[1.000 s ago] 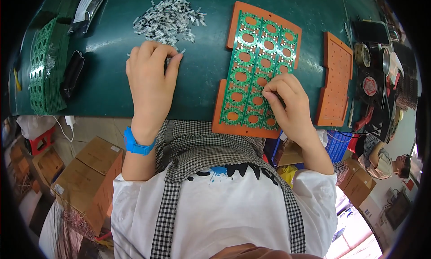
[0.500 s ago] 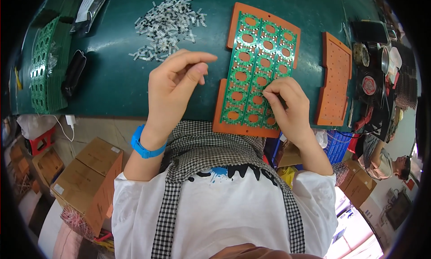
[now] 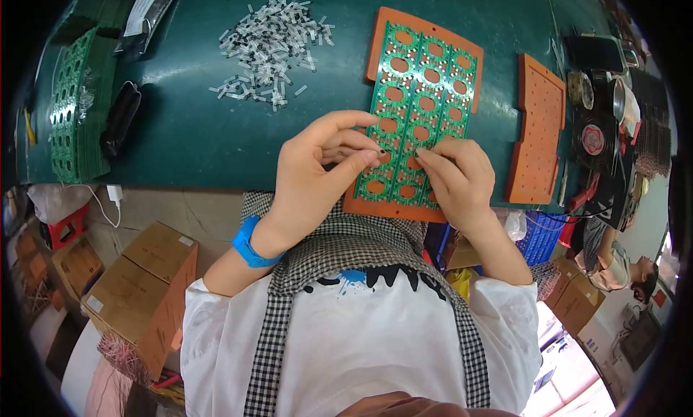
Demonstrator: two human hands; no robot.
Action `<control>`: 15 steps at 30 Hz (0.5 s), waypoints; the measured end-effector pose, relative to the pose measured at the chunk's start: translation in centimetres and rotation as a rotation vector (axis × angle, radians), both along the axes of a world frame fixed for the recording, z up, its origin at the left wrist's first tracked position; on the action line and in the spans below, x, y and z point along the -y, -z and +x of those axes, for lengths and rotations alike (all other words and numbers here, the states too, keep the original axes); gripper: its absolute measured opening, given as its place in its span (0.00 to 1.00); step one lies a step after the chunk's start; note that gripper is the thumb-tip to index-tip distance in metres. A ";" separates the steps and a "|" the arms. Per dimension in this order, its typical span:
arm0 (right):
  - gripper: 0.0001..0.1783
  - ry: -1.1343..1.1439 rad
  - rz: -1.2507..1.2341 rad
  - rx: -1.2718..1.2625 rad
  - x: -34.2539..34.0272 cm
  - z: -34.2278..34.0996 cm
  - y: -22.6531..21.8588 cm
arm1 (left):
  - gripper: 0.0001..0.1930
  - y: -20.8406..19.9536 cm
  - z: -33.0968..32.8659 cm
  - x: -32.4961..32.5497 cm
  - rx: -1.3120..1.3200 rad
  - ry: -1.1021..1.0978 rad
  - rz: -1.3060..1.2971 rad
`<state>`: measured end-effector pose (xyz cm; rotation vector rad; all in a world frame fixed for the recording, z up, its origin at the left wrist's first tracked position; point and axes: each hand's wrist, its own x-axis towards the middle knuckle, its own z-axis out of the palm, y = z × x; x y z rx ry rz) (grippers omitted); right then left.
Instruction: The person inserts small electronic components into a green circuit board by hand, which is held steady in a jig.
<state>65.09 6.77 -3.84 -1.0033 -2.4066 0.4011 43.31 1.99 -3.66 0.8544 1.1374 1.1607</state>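
A panel of green circuit boards (image 3: pixel 410 92) with rows of oval cutouts lies on an orange fixture plate (image 3: pixel 378 38). Over the panel's lower left edge is my left hand (image 3: pixel 325 161), thumb and fingers curled in a pinch. A tiny dark part (image 3: pixel 382 152) shows at its thumb tip. My right hand (image 3: pixel 462 173) rests at the lower right of the panel, its thumb and index finger pressed together. Whatever lies between those fingertips is too small to make out. Up and to the left sits a loose pile of small black-and-clear parts (image 3: pixel 271 45).
A second orange plate (image 3: pixel 540 128) lies to the right, beside a tin and tools. Stacked green panels (image 3: pixel 76 106) stand at the far left, near a black pouch (image 3: pixel 121 117) and a dark labelled bag (image 3: pixel 144 20). Cardboard boxes (image 3: pixel 144 272) sit below the table (image 3: pixel 195 142).
My left hand has moved right and nearer to me, from beside the pile to the panel's left edge. My right hand has shifted slightly left, its fingertips staying over the panel.
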 end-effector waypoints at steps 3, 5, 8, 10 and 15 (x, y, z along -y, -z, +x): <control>0.14 -0.043 0.093 0.038 -0.1 -0.5 -1.3 | 0.18 -0.1 0.7 0.2 0.003 0.019 0.015; 0.14 -0.056 0.119 0.050 0.0 -1.0 -2.1 | 0.18 -0.7 1.2 0.4 0.004 0.056 0.013; 0.14 -0.124 -0.145 -0.205 0.2 -1.2 -2.5 | 0.20 -0.9 1.7 0.5 0.012 0.182 0.054; 0.14 -0.260 -0.276 -0.232 -0.2 -0.7 -2.4 | 0.21 -0.7 1.3 0.2 0.236 0.211 -0.075; 0.04 0.061 -0.391 -0.094 -3.1 -0.8 -2.5 | 0.19 -0.5 -1.1 -1.5 -0.939 -0.110 0.319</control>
